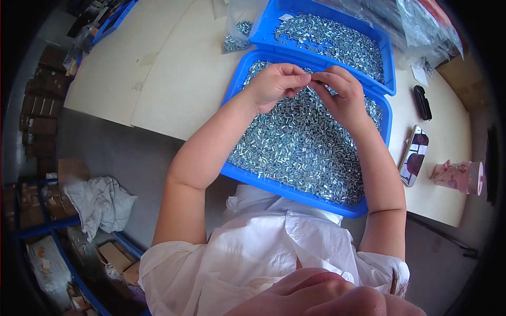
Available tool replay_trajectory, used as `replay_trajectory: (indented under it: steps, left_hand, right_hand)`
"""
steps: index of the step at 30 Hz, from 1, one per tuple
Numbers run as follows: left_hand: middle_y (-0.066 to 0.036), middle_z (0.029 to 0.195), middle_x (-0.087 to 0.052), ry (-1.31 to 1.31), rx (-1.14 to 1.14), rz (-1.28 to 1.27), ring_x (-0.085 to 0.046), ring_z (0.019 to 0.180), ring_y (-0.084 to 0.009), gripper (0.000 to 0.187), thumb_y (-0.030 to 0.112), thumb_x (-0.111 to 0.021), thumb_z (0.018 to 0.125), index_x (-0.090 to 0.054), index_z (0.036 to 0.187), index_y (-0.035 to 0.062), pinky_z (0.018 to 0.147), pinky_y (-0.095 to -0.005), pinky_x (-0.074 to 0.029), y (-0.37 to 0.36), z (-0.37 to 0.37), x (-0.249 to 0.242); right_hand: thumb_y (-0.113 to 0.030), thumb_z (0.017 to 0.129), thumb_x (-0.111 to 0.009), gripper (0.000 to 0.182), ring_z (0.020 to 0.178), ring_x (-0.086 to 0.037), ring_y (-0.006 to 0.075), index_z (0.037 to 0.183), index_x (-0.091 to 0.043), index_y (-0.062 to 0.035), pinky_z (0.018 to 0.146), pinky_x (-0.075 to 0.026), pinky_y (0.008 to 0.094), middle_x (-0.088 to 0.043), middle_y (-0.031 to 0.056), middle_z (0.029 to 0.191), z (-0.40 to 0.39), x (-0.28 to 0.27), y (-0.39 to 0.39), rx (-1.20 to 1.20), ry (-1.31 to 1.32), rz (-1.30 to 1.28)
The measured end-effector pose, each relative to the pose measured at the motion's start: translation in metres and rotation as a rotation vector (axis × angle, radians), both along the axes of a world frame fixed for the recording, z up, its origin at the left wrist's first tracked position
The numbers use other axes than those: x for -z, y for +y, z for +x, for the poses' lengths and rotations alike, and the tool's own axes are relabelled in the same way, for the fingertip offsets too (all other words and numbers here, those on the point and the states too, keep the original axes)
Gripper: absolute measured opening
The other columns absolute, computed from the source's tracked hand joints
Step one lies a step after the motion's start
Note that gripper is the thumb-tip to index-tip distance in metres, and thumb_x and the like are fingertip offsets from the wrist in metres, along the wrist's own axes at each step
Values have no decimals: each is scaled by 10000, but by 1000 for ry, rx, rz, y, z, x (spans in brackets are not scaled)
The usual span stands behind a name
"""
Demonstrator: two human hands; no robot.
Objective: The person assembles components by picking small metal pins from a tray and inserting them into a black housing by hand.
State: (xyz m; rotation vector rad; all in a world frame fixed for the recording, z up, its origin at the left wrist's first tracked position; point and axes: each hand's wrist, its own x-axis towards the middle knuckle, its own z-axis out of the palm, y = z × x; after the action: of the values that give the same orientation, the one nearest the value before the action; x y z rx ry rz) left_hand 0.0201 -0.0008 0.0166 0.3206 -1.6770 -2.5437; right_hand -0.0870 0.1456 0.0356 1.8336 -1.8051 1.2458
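Observation:
My left hand [276,87] and my right hand [340,95] meet at the fingertips above a blue tray [295,196]. Both are closed in a pinch, thumb against fingers. Whatever lies between the fingertips is too small and too covered to make out. Below them, the tray is filled with a thick layer of small shiny metal pins [300,150]. Behind it, touching its far edge, stands a second blue tray [391,68] with more of the same small metal pieces [337,39] heaped inside.
A clear plastic bag [237,37] of metal pieces lies left of the far tray. To the right are a black case [422,102], a phone [414,155] and a pink cup [457,177]. Plastic sheeting [421,26] is bunched at the back right. Shelving [52,226] stands at lower left.

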Motion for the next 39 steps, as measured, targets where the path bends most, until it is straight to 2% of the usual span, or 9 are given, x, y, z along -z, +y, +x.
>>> replay_trajectory:
  steps: [3,6,9,23,29,31,35,37,39]
  left_hand:
    - [8,710,-549,28,-34,92,-468,631,-64,114,144,-590,827,-602,848,33,562,-198,-374,-1,-1,-1]
    - [6,692,-519,99,-249,-109,-450,604,-69,101,123,-573,832,-595,865,31,552,-206,-367,-6,-5,3]
    - [7,696,-521,142,-232,-30,-455,613,-68,103,120,-572,834,-589,881,30,564,-200,-368,-8,-5,4]
    - [14,712,-545,159,-209,20,-474,627,-63,104,130,-594,823,-597,871,39,572,-190,-381,-5,-5,5]
    - [-2,774,-588,215,-222,-110,-501,669,-55,108,82,-630,790,-609,877,21,604,-180,-403,-1,-3,4]
    - [-10,795,-598,225,-234,-159,-517,696,-57,109,70,-634,786,-611,880,19,627,-181,-415,0,-3,4]
    - [0,783,-588,231,-319,-272,-511,700,-53,97,74,-623,795,-610,879,26,626,-182,-409,5,-3,1]
    - [14,753,-570,229,-340,-300,-486,664,-42,98,76,-615,801,-606,887,31,598,-176,-389,6,-4,0]
    - [20,750,-568,249,-382,-350,-481,662,-35,89,87,-617,804,-606,874,33,594,-172,-385,5,-4,1]
  right_hand:
    - [-12,727,-641,152,672,-570,180,877,-618,-24,602,-448,253,-586,84,754,-5,1,1,-7,-235,-62]
    - [-54,804,-606,153,752,-558,90,953,-595,-19,671,-443,213,-604,33,849,-12,11,0,-54,-673,-173]
    - [-65,812,-605,157,761,-551,79,959,-588,-12,671,-441,206,-599,24,854,-12,12,2,-123,-830,-127]
    - [-68,807,-607,133,783,-560,97,925,-597,-6,716,-451,223,-603,39,868,-11,10,2,-123,-765,-15]
    - [-159,819,-615,162,652,-536,72,830,-609,2,595,-433,204,-590,16,691,-14,7,4,1,-875,47]
    - [-209,821,-617,222,567,-493,61,751,-605,2,536,-410,202,-557,-9,608,-18,4,6,104,-897,214]
    - [-215,833,-598,212,577,-480,62,800,-585,-6,540,-399,201,-553,-8,658,-12,4,1,90,-912,299]
    - [-202,850,-569,191,615,-485,64,899,-556,-17,550,-389,194,-547,0,715,0,5,-6,-67,-1061,-12]
    - [-194,855,-556,189,646,-493,68,942,-523,-30,557,-383,191,-541,5,760,-3,8,-5,-117,-1067,-19]
